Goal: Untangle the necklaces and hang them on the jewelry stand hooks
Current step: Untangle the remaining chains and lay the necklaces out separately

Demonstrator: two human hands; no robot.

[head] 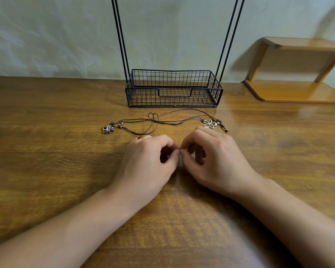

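**Two hands pinch a fine chain above a wooden surface**

Two bare forearms reach in from the bottom edge over a brown wooden surface (pixel 46 161). The left hand (pixel 147 157) and right hand (pixel 211 155) meet at the centre, fingers curled, thumbs and forefingers pinching a thin silvery chain (pixel 180 150) between them; most of it is hidden. Just beyond lie tangled dark cord necklaces (pixel 157 121), one ending in a small camera charm (pixel 107 129) at left, another in a silver flower pendant (pixel 210 123) at right. Behind them stands a black wire jewelry stand (pixel 173 88) with a basket base and tall rods. A wooden shelf (pixel 298 74) sits far right.
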